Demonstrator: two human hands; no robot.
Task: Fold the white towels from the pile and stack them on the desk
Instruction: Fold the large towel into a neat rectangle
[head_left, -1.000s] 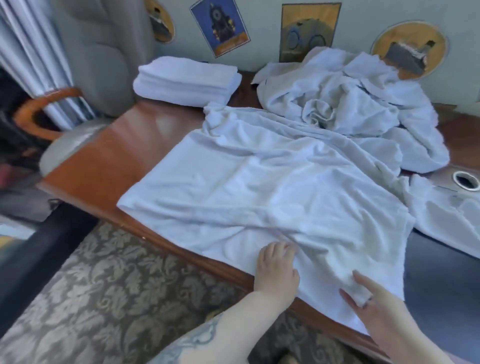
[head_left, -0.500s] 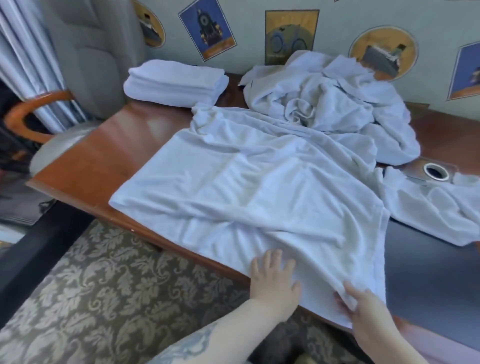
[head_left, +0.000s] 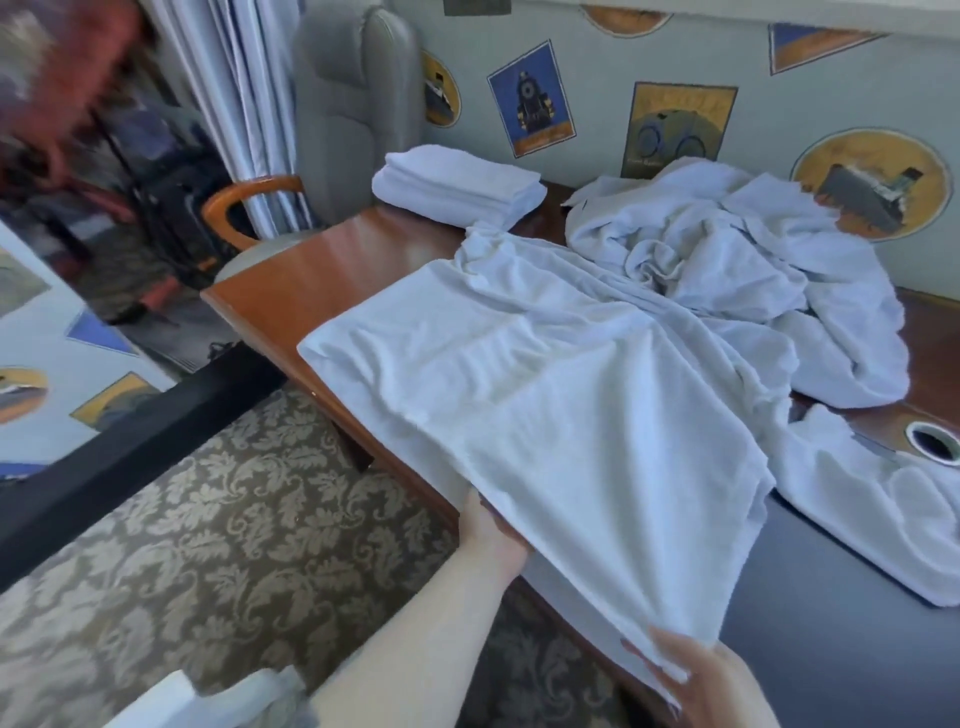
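Observation:
A large white towel (head_left: 561, 395) lies spread across the wooden desk (head_left: 332, 275), its near edge hanging over the front. My left hand (head_left: 491, 540) grips that near edge from underneath, fingers hidden by the cloth. My right hand (head_left: 701, 680) pinches the towel's near right corner and lifts it off the desk. A crumpled pile of white towels (head_left: 727, 260) sits at the back right. A stack of folded white towels (head_left: 460, 184) rests at the back left corner of the desk.
Another white towel (head_left: 872, 519) drapes over a dark surface at the right, beside a round cable hole (head_left: 932, 441). A grey padded chair (head_left: 353, 114) with a wooden arm stands behind the desk's left end. Patterned carpet (head_left: 234, 519) covers the floor below.
Both hands went from lying on top of the towel's near edge to holding it. They have spread apart, and the near edge is lifted. The camera has swung left.

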